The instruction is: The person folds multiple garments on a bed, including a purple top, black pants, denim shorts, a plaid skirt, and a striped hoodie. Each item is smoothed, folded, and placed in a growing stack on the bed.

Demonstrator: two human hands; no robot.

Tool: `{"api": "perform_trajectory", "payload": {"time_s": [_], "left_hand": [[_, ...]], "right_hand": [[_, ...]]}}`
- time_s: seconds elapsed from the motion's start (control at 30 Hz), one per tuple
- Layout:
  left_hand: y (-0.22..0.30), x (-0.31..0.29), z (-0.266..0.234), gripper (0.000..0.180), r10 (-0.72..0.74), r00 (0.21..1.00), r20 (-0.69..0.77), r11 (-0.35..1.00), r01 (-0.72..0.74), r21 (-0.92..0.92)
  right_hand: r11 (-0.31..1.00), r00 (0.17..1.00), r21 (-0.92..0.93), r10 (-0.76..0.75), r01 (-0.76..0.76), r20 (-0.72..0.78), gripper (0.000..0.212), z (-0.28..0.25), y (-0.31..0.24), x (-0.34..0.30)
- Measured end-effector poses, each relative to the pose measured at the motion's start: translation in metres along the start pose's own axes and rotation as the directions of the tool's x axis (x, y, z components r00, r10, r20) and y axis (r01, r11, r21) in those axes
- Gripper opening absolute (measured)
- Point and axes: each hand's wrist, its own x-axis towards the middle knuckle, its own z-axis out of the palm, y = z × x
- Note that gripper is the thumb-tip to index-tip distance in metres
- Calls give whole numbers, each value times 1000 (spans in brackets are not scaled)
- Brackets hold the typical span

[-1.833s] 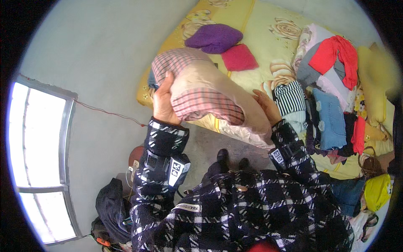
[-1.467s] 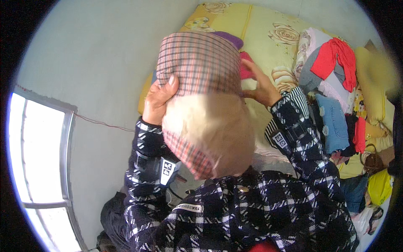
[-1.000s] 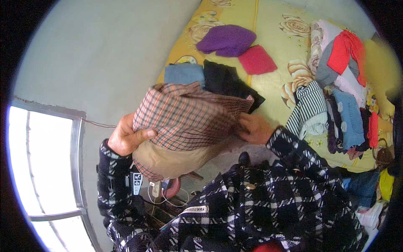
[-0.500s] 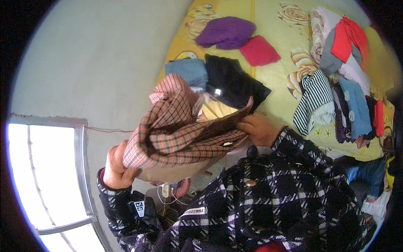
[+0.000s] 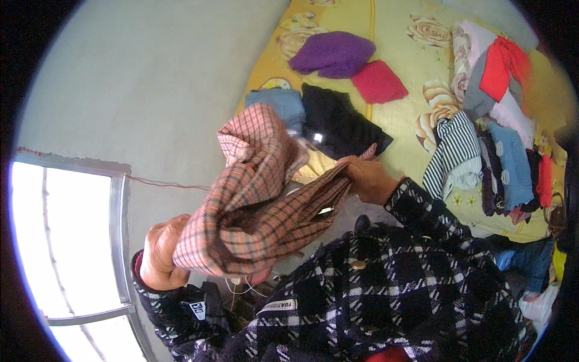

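A pink, orange and black plaid garment [image 5: 250, 175] hangs bunched between my hands, in front of my body. My left hand [image 5: 161, 250] is closed on its lower left end, with the fingertips hidden behind the cloth. At the other end, my right hand [image 5: 369, 180] pinches a gathered edge near the bed. Just beyond the garment on the bed lie folded blue denim [image 5: 277, 105] and a black piece of clothing [image 5: 341, 123]. Part of a yellow cloth [image 5: 318, 164] shows between the garment and the black clothing.
The bed [image 5: 398, 130] has a yellow flowered cover. A purple garment [image 5: 332, 54] and a folded red cloth [image 5: 380, 81] lie farther back. Stacked clothes, including a striped one [image 5: 449, 148] and blue jeans [image 5: 511, 166], line the right. A bright window [image 5: 72, 241] is at left.
My left hand has moved lower and my right hand has turned over its edge. The plaid garment hangs lower and its tan underside is out of sight. The view has shifted slightly.
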Motion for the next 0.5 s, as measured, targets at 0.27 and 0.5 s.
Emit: {"api": "perform_trajectory", "payload": {"time_s": [0.27, 0.5], "left_hand": [[-62, -18, 35, 55, -435, 878, -200, 865, 345, -364], [-107, 75, 42, 43, -141, 990, -4, 873, 122, -472]], "right_hand": [[984, 973, 106, 160, -144, -165, 51, -24, -7, -21], [906, 930, -245, 365, -346, 37, 40, -56, 16, 1]]}}
